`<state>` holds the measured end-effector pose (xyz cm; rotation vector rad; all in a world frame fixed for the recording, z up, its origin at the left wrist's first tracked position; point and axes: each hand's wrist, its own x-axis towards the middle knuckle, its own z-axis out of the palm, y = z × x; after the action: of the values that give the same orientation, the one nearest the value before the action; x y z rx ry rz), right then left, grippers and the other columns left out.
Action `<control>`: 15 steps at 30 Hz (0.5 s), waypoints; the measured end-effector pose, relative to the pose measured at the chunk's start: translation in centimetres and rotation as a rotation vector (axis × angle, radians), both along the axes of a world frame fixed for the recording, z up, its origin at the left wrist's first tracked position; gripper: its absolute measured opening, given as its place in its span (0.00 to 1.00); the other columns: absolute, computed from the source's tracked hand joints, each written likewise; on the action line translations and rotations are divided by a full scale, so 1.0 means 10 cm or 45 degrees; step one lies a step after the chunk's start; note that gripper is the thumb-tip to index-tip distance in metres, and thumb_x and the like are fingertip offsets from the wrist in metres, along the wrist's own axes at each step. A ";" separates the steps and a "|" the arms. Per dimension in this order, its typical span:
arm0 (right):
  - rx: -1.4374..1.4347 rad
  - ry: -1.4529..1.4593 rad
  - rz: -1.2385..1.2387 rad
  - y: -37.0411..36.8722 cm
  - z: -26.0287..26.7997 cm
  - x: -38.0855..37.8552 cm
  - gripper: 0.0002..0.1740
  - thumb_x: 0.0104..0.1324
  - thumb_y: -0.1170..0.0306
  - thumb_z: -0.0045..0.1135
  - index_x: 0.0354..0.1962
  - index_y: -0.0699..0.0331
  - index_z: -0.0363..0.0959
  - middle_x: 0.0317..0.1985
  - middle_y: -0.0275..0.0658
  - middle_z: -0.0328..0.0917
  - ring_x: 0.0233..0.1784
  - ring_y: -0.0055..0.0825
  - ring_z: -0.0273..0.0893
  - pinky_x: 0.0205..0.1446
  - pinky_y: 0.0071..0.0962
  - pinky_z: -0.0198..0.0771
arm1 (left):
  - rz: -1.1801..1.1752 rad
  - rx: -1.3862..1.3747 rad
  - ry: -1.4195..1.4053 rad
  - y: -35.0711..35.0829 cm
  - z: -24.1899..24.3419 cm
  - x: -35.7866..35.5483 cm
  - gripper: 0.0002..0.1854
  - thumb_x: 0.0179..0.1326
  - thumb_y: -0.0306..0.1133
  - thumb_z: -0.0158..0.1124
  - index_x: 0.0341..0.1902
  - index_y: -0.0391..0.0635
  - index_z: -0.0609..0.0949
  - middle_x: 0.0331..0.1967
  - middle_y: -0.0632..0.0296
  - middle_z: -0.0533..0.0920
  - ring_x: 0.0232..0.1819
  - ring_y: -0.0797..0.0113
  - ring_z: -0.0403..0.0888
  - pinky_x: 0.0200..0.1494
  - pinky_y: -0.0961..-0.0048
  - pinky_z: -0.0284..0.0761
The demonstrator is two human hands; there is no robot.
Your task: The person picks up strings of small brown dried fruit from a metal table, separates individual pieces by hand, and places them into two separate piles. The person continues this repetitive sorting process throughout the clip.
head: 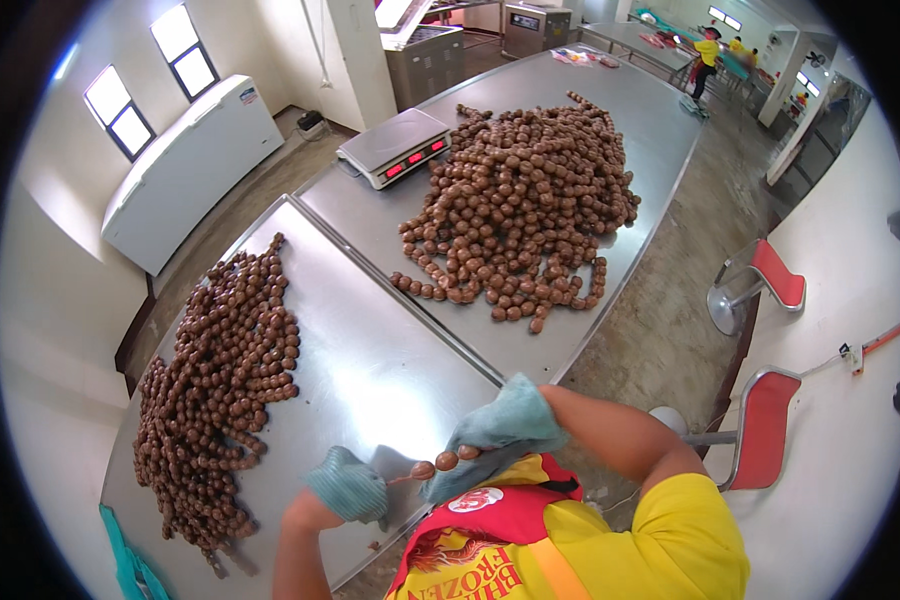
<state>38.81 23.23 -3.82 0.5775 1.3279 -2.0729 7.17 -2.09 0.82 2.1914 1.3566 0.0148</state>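
My left hand (pixel 349 484), in a ribbed teal glove, grips the thin casing end of a short run of round brown sausage links (pixel 422 470). The far end of that run goes into my right hand (pixel 495 424), wrapped in teal fabric and closed around it. A loose fold of teal cloth (pixel 444 484) hangs below my right hand; whether it is separate from the glove, I cannot tell. Both hands are over the near edge of the steel table (pixel 345 330), close to my red apron. Left of them lies a long heap of linked sausages (pixel 217 375).
On the adjoining steel table (pixel 652 112), a larger pile of linked sausages (pixel 525 195) lies beside a digital scale (pixel 397 142). Red chairs (pixel 769 427) line the right wall. A chest freezer (pixel 195 165) stands at left. A person (pixel 706 56) works far back.
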 end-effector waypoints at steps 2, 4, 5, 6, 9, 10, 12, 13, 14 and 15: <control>-0.236 -0.076 -0.205 0.24 -0.04 0.49 0.21 0.90 0.60 0.59 0.65 0.64 0.90 0.52 0.28 0.90 0.51 0.27 0.85 0.61 0.32 0.80 | 0.040 0.109 -0.289 0.17 -0.27 0.02 0.11 0.76 0.37 0.73 0.55 0.49 0.94 0.53 0.59 0.95 0.59 0.53 0.92 0.70 0.54 0.87; -0.199 0.008 -0.455 0.50 -0.04 1.23 0.19 0.89 0.64 0.61 0.68 0.65 0.89 0.56 0.30 0.92 0.55 0.27 0.89 0.66 0.31 0.83 | 0.419 0.048 -0.613 0.32 -0.39 0.18 0.14 0.84 0.38 0.69 0.65 0.47 0.91 0.60 0.59 0.95 0.64 0.58 0.92 0.74 0.56 0.86; -0.098 0.066 -0.704 0.57 -0.04 1.73 0.19 0.88 0.66 0.63 0.68 0.65 0.89 0.57 0.31 0.93 0.57 0.28 0.90 0.67 0.31 0.85 | 0.765 -0.066 -0.791 0.45 -0.41 0.37 0.17 0.89 0.39 0.67 0.70 0.45 0.89 0.64 0.58 0.94 0.66 0.60 0.91 0.76 0.57 0.86; 0.018 0.131 -0.910 0.67 -0.05 2.18 0.18 0.87 0.69 0.64 0.68 0.64 0.89 0.59 0.33 0.93 0.59 0.28 0.92 0.68 0.30 0.87 | 1.079 -0.103 -0.927 0.56 -0.52 0.53 0.15 0.88 0.37 0.67 0.69 0.44 0.88 0.61 0.58 0.92 0.64 0.60 0.90 0.73 0.56 0.86; 1.525 0.092 -1.045 0.67 -0.36 2.92 0.17 0.86 0.68 0.66 0.66 0.62 0.89 0.60 0.35 0.94 0.60 0.30 0.93 0.65 0.32 0.89 | 0.952 0.711 -0.376 1.33 -1.14 0.88 0.11 0.87 0.33 0.69 0.64 0.44 0.86 0.51 0.58 0.87 0.59 0.59 0.88 0.65 0.51 0.86; 2.073 -0.017 -1.000 0.71 -0.36 2.97 0.17 0.86 0.67 0.67 0.66 0.61 0.89 0.59 0.35 0.94 0.59 0.30 0.93 0.65 0.33 0.89 | 0.793 0.849 -0.148 1.82 -1.16 0.93 0.15 0.83 0.34 0.73 0.66 0.42 0.88 0.58 0.56 0.88 0.62 0.56 0.88 0.69 0.49 0.83; 2.402 -0.090 -1.127 0.75 -0.61 2.95 0.21 0.78 0.60 0.70 0.64 0.57 0.89 0.61 0.35 0.93 0.62 0.34 0.92 0.69 0.40 0.84 | 0.672 0.987 -0.357 2.79 -0.80 1.24 0.21 0.81 0.38 0.75 0.70 0.41 0.88 0.70 0.54 0.89 0.71 0.54 0.86 0.77 0.48 0.79; 2.432 -0.073 -1.168 0.80 -0.73 2.90 0.24 0.74 0.56 0.72 0.63 0.54 0.89 0.62 0.34 0.92 0.64 0.36 0.91 0.71 0.44 0.81 | 0.688 0.945 -0.786 3.19 -0.43 1.47 0.22 0.84 0.39 0.74 0.74 0.42 0.87 0.75 0.55 0.88 0.75 0.54 0.85 0.81 0.49 0.77; 2.440 0.001 -1.167 0.90 -0.79 2.78 0.27 0.70 0.52 0.73 0.62 0.52 0.89 0.62 0.34 0.92 0.65 0.38 0.90 0.74 0.47 0.79 | 0.865 0.440 -1.449 3.44 -0.53 1.43 0.21 0.87 0.39 0.71 0.76 0.43 0.86 0.79 0.57 0.86 0.78 0.56 0.82 0.83 0.51 0.75; 2.426 0.103 -1.128 1.01 -0.81 2.65 0.29 0.66 0.49 0.75 0.61 0.50 0.89 0.63 0.34 0.91 0.66 0.40 0.89 0.76 0.51 0.76 | 0.990 -0.127 -2.081 3.67 -0.77 1.34 0.21 0.91 0.38 0.68 0.78 0.44 0.85 0.82 0.59 0.85 0.81 0.57 0.80 0.85 0.53 0.74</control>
<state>65.27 33.31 -11.90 2.0192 3.1902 -0.4490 20.61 34.63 -6.91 0.7458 0.9177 1.5419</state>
